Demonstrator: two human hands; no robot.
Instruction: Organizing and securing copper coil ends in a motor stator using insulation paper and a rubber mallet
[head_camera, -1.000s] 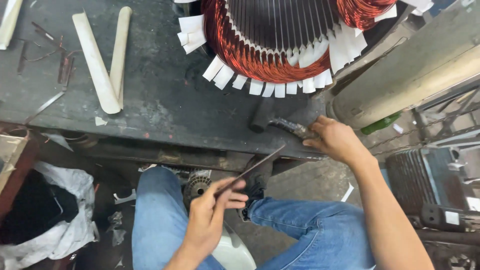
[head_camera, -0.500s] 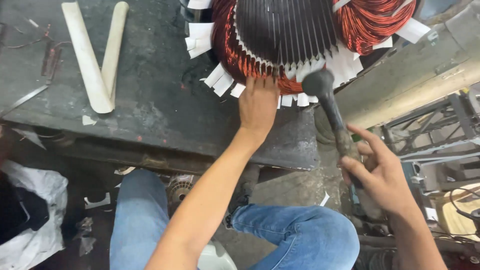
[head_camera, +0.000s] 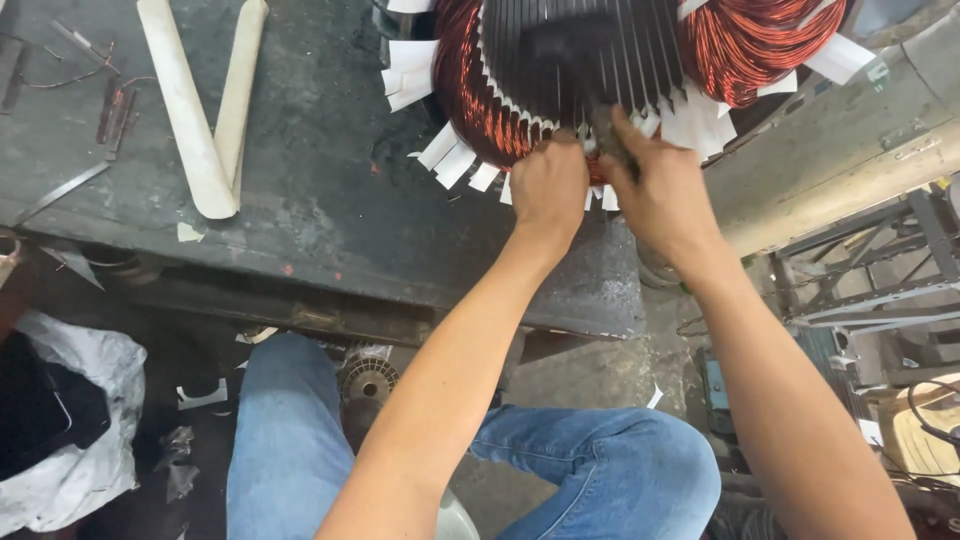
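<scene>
Head view, hammer (head_camera: 575, 55) motion-blurred, stator (head_camera: 600, 60) cropped

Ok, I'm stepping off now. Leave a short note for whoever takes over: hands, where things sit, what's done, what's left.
Left hand: fist pressed on the stator rim, at the copper windings; whether it holds anything is hidden.
Right hand: grip closed on a dark tool handle, head blurred over the core.
White paper slot liners stick out around the rim.
Two pale sticks lie left on the bench.
Progress can't be judged from here.
</scene>
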